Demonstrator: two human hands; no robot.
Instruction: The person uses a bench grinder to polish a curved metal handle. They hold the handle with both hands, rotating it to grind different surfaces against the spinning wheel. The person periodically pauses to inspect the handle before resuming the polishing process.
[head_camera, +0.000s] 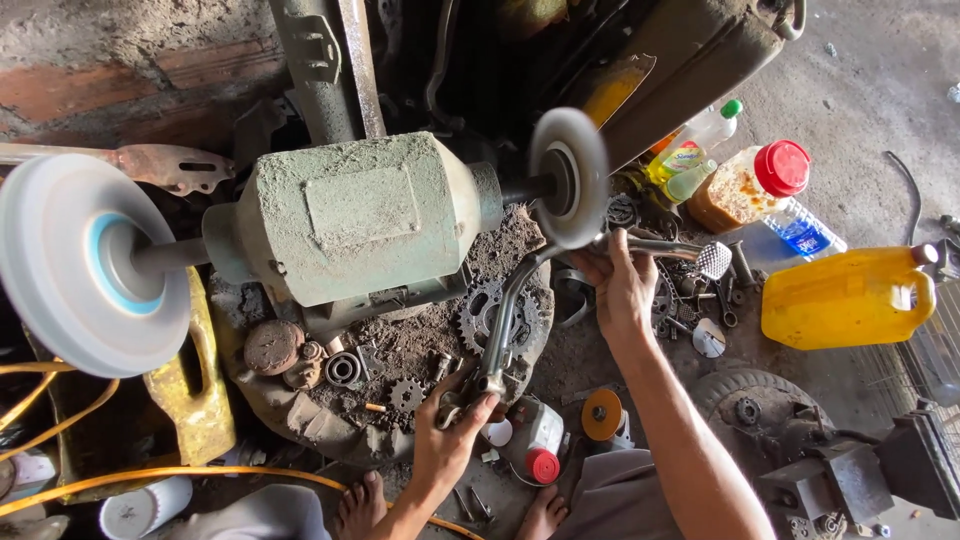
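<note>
Bent shiny steel lever with ridged pedal end (520, 300) pressed against grey spinning buffing wheel (568, 178) of green bench grinder (350, 215). Left hand (452, 425) clamped around lower end; right hand (620, 290) gripping upper bend.

The left hand (448, 437) wraps the lower end of the bent metal lever (510, 310), so that end is hidden under the fingers. The right hand (622, 290) covers the lever's middle bend, and the part against the small buffing wheel (570, 178) sits behind the wheel's blurred rim. The large white wheel (85, 265) is cut by the left edge. Both forearms run off the bottom edge. The small parts under the grinder body (355, 215) are too cluttered to tell apart.
</note>
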